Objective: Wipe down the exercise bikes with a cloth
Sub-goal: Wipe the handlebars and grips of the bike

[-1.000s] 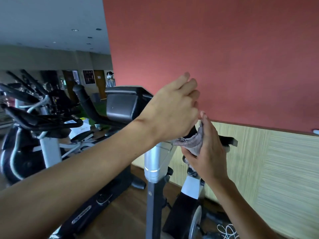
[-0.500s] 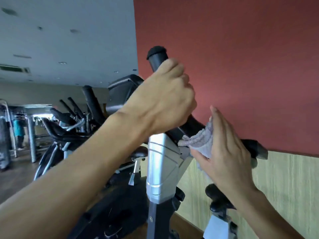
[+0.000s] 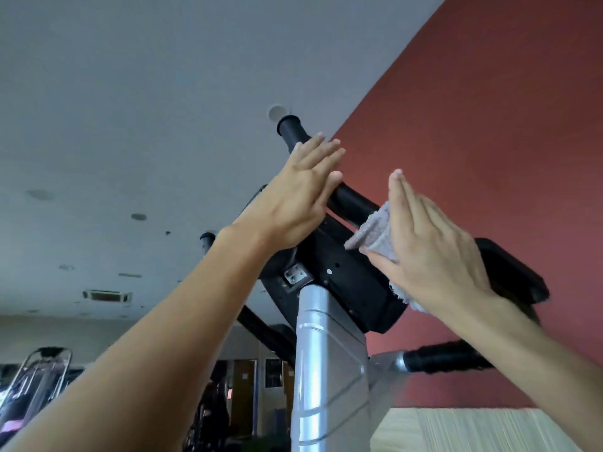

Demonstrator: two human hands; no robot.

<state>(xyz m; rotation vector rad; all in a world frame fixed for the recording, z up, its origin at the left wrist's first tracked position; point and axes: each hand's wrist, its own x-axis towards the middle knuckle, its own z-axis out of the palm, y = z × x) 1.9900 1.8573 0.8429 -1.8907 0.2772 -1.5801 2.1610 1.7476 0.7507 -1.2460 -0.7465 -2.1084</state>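
Note the left hand (image 3: 303,197) laid flat, fingers straight and together, against the upper handlebar (image 3: 352,200) of the exercise bike (image 3: 326,353), bracing rather than gripping. Note the right hand (image 3: 430,246) likewise flat, fingers extended side by side, pressing the grey cloth (image 3: 375,233) against the rear of the black console (image 3: 342,282), just below that handlebar; cannot tell from this view about any thumb pinch on the fabric. Treat the cloth as held by palm pressure alone. Expect probable slippage on any easing of pressure or on a fast stroke past the console edge, with the loose lower corner likely to drop toward the silver post (image 3: 329,402). Guard against snagging of the frayed edge on the exposed bracket (image 3: 295,275) under the console. Avoid heavy sideways force: with neither hand wrapped round the bar, risk of a palm sliding off the smooth grip toward the red wall (image 3: 489,125). Keep strokes short, and tuck loose fabric under the palm before proceeding to the lower grip (image 3: 447,357).
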